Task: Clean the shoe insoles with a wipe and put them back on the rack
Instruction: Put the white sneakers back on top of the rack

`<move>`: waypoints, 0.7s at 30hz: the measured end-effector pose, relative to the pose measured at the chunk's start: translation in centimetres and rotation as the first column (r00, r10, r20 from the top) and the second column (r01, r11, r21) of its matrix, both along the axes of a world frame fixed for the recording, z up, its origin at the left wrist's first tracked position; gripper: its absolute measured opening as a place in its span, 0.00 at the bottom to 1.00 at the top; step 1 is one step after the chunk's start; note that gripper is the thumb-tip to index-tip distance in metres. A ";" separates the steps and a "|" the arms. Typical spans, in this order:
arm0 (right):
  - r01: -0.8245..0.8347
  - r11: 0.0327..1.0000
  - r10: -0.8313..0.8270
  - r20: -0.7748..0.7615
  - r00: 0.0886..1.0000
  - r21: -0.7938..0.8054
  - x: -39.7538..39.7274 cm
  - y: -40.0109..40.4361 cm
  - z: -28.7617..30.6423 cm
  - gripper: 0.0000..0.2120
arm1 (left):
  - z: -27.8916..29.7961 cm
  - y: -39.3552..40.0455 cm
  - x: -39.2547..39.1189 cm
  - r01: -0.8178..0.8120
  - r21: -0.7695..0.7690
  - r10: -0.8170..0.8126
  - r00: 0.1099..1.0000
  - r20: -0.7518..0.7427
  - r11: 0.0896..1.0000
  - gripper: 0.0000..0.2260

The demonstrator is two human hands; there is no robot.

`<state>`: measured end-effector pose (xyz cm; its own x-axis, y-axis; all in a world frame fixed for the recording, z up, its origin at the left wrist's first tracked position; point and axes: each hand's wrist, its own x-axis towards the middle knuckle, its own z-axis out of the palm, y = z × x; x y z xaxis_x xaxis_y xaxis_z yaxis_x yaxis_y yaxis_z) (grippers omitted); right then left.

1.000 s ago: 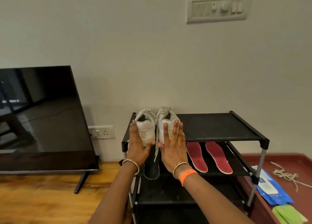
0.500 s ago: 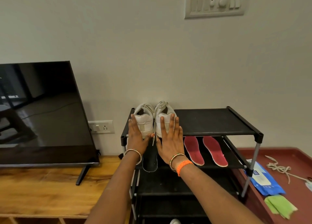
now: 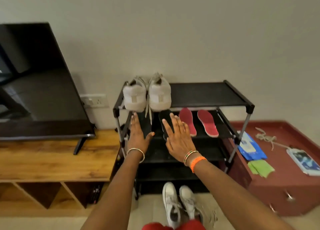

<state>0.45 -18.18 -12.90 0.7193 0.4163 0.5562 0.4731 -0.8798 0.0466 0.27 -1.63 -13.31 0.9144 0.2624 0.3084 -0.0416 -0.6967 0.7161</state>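
A black shoe rack (image 3: 204, 95) stands against the wall. A pair of white sneakers (image 3: 147, 95) sits at the left of its top shelf. On the second shelf lie two black insoles (image 3: 164, 118) at the left and two red insoles (image 3: 197, 121) at the right. My left hand (image 3: 138, 134) reaches flat over the left black insole, fingers straight. My right hand (image 3: 178, 136) lies flat on the right black insole, fingers spread. A blue wipe pack (image 3: 251, 147) and green wipes (image 3: 260, 168) rest on the maroon cabinet.
A black TV (image 3: 39, 84) stands on a wooden unit (image 3: 57, 158) at the left. The maroon cabinet (image 3: 284, 186) at the right also bears a white cord (image 3: 265, 137) and a phone (image 3: 303, 160). Another pair of white sneakers (image 3: 180, 203) sits on the floor before the rack.
Both hands have dropped from the heels of the white sneakers on the top shelf down to the black insoles on the second shelf. The view has tilted downward.
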 end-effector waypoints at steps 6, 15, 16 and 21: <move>0.004 0.985 -0.040 -0.206 0.978 -0.171 -1.0 -4.3 -10.1 0.41 | -10.4 -4.0 -2.9 0.059 0.030 -0.056 0.992 -0.111 0.998 0.31; 0.034 0.948 -0.207 -0.528 0.824 -0.317 -1.8 -9.7 -27.7 0.30 | -26.7 -9.8 -2.6 0.372 -0.066 -0.332 0.718 -0.611 0.926 0.11; 0.046 0.938 -0.251 -0.581 0.774 -0.344 -1.9 -10.3 -29.7 0.28 | -28.2 -10.0 -2.3 0.418 -0.062 -0.345 0.647 -0.680 0.906 0.12; 0.070 0.898 -0.422 -0.809 0.408 -0.434 -3.6 -13.1 -36.7 0.20 | -34.7 -9.5 -1.1 0.658 0.054 -0.259 0.369 -0.893 0.751 0.14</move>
